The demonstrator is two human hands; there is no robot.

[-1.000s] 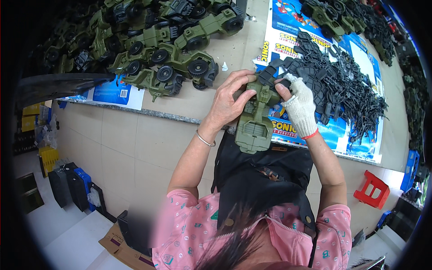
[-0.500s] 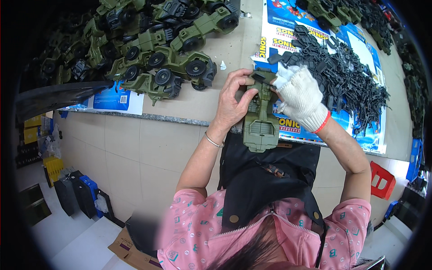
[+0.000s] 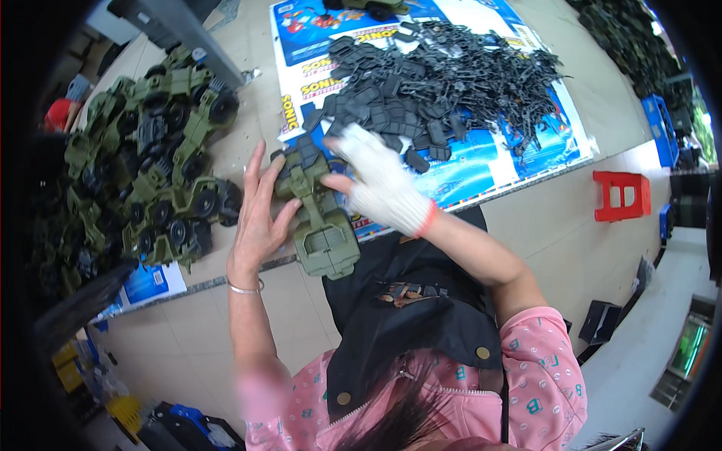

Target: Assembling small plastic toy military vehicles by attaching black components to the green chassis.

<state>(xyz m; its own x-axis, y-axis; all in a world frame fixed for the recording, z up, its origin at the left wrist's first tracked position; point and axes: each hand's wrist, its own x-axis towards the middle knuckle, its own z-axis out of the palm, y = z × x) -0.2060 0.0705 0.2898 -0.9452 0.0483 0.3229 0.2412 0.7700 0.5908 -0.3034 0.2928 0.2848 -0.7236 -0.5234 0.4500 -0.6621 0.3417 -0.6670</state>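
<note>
I hold an olive-green toy vehicle body point(image 3: 322, 225) over the table's near edge. My bare left hand point(image 3: 259, 218), with a thin bracelet at the wrist, supports its left side, fingers spread upward. My right hand point(image 3: 380, 184), in a white knit glove with a red cuff, presses on the upper part of the body, where a dark grey plastic part point(image 3: 308, 154) sits. Just beyond my hands lies a heap of dark grey plastic parts point(image 3: 444, 75).
The parts heap rests on blue printed cardboard sheets point(image 3: 511, 150) on a beige table point(image 3: 248, 105). A pile of assembled green toy vehicles with black wheels point(image 3: 162, 173) fills the left side. A red stool point(image 3: 623, 195) stands on the floor at right.
The view has swung, so the table now sits higher and tilted. My gloved right hand has shifted onto the top of the toy body, and my left fingers have spread open along its side.
</note>
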